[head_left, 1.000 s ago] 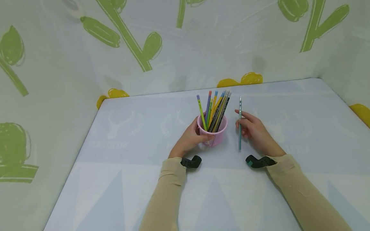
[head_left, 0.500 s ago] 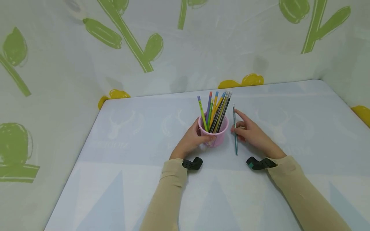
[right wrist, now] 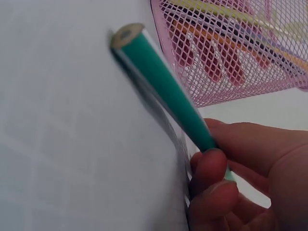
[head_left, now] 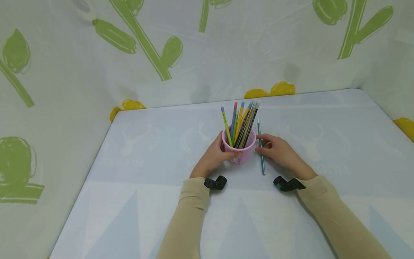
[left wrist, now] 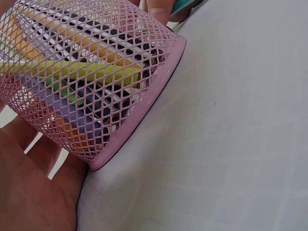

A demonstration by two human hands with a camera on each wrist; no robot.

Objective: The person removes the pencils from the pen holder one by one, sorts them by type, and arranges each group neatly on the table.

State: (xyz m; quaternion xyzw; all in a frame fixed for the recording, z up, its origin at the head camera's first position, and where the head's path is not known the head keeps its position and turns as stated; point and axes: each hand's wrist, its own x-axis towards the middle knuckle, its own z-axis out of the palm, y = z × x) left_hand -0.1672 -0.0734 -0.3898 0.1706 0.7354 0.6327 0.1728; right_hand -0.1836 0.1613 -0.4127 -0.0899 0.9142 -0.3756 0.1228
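A pink mesh pencil cup stands on the table, holding several pencils that lean various ways. My left hand grips the cup from its left side, thumb across the front and fingers behind. In the left wrist view the pencils' lower ends show through the mesh. Just right of the cup, my right hand pinches a teal pencil between thumb and fingers. In the right wrist view the pencil's flat, unsharpened end points away from the hand, close over the tabletop.
The table has a pale cloth with faint deer and triangle prints. Behind it hangs a white curtain with green plant shapes. Dark wrist devices sit at both beige sleeve cuffs.
My right hand has moved left with the teal pencil, bringing it close beside the cup. The pencil's upper end has dropped and tilted left. My left hand and the cup stay in place.
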